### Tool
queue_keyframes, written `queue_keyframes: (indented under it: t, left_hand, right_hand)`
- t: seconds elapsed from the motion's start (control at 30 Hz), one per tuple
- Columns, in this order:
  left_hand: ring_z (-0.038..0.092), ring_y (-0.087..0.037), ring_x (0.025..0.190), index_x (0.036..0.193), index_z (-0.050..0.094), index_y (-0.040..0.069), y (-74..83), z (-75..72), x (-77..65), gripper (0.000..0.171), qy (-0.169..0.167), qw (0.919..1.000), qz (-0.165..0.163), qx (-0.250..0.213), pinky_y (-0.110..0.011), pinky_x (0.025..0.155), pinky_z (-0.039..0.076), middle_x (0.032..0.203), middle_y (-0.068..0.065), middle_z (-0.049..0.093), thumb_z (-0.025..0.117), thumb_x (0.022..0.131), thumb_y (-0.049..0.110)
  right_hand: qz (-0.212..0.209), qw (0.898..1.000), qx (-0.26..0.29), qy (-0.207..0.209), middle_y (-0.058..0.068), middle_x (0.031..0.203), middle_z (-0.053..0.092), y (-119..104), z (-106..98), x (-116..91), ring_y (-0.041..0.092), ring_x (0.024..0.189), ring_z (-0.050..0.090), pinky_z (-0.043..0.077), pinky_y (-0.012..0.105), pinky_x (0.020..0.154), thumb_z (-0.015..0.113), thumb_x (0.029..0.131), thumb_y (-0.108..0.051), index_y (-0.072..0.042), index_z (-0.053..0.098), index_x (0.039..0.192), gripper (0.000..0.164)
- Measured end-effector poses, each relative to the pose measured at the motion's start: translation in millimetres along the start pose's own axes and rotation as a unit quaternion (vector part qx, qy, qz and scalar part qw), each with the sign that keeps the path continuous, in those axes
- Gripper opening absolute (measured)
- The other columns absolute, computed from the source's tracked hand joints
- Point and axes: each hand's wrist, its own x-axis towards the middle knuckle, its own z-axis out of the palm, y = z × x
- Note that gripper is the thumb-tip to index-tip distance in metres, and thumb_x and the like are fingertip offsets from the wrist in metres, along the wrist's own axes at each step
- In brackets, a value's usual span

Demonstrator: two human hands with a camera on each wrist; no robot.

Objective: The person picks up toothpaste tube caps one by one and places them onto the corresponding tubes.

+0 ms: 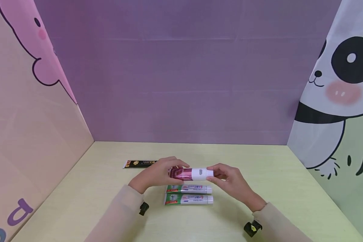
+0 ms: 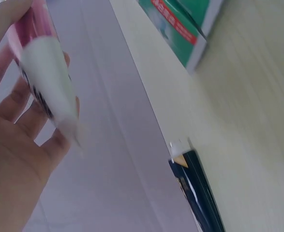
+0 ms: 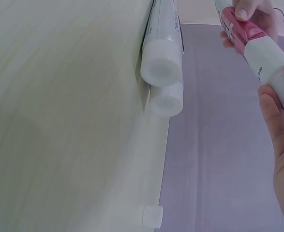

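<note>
A pink-and-white toothpaste tube is held lengthwise above the table between both hands. My left hand grips its pink end, thumb on the near side and fingers on the far side. At the white cap end, my right hand pinches the tube between thumb and fingers. In the right wrist view, the tube's white section and cap show, with the right fingertips at the cap. Just nearer than the held tube, two green-and-white toothpaste tubes lie side by side, caps pointing right.
A black toothpaste tube lies behind the left hand, its right part hidden. A small white cylindrical piece shows on the table in the right wrist view. The pale table is bounded by a purple back wall and printed side walls.
</note>
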Motion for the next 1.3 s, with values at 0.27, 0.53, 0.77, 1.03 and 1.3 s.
queue_keyframes:
  t: [0.27,0.53,0.77,1.03,1.3]
  left_hand:
    - [0.056,-0.008,0.098,0.128,0.067,0.019,-10.3,-8.5,-14.5,0.052,0.028,0.9995,-0.012,0.013,-0.031,0.085,0.052,0.113,0.011,0.062,0.086,0.08,0.028]
    - [0.057,-0.011,0.099,0.125,0.069,0.018,-26.2,-8.1,-23.2,0.049,0.046,0.9986,-0.023,-0.01,-0.042,0.086,0.054,0.115,0.01,0.062,0.086,0.079,0.022]
    - [0.058,-0.013,0.096,0.125,0.07,0.015,-32.2,-5.2,-21.2,0.048,0.061,0.9979,-0.022,-0.003,-0.044,0.084,0.055,0.113,0.007,0.064,0.085,0.08,0.02]
    - [0.057,-0.014,0.093,0.126,0.07,0.012,-34.8,-2.7,-11.3,0.047,0.058,0.9977,-0.026,0.021,-0.04,0.082,0.055,0.114,0.001,0.066,0.083,0.081,0.018]
    - [0.057,-0.016,0.102,0.129,0.068,0.01,-41.9,4.0,-1.3,0.048,0.034,0.9977,-0.051,0.028,-0.039,0.089,0.052,0.121,-0.003,0.064,0.082,0.082,0.016]
  right_hand:
    - [0.006,1.0,-0.004,0.0,0.0,0.101,0.073,-1.1,-8.1,-2.0,0.014,0.08,0.069,0.058,0.03,0.071,0.078,0.087,-0.01,-0.006,0.071,0.112,0.026]
    - [0.037,0.999,-0.001,0.0,0.0,0.1,0.072,6.0,-12.0,-3.9,0.015,0.08,0.069,0.058,0.03,0.07,0.079,0.087,-0.011,-0.007,0.071,0.111,0.026]
    - [0.07,0.998,-0.002,-0.004,0.0,0.098,0.071,11.9,-12.8,-0.4,0.015,0.08,0.067,0.057,0.028,0.071,0.079,0.087,-0.016,-0.01,0.071,0.113,0.027]
    - [0.128,0.992,-0.013,-0.014,0.001,0.097,0.069,23.0,-11.6,2.6,0.017,0.079,0.063,0.054,0.025,0.067,0.077,0.09,-0.02,-0.009,0.069,0.116,0.03]
    - [0.165,0.985,-0.035,-0.039,0.003,0.101,0.069,30.6,-9.4,5.7,0.018,0.084,0.064,0.054,0.027,0.07,0.075,0.092,-0.023,-0.005,0.068,0.117,0.031]
